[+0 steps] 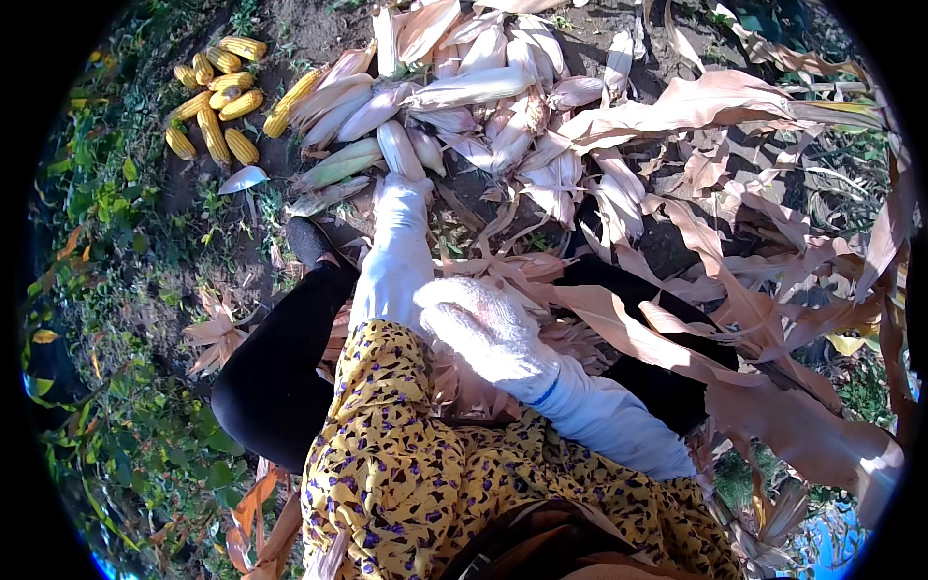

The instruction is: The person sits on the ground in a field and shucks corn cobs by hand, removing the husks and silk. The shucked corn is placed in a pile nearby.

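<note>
My left hand reaches forward in a white glove and white sleeve. It is at the near end of a corn ear in its pale husk and appears closed on it, though the fingers are mostly hidden. Close to my lap, my right hand, in a white knitted glove, has its fingers curled in; nothing shows inside it. A heap of unhusked corn ears lies on the soil ahead. One bare yellow ear rests at the heap's left edge.
Several husked yellow ears form a pile at the far left. Near them is a pale blade-like piece. Long dry corn leaves sprawl across the right side and over my leg. Loose husks lie between my legs. Green plants grow at left.
</note>
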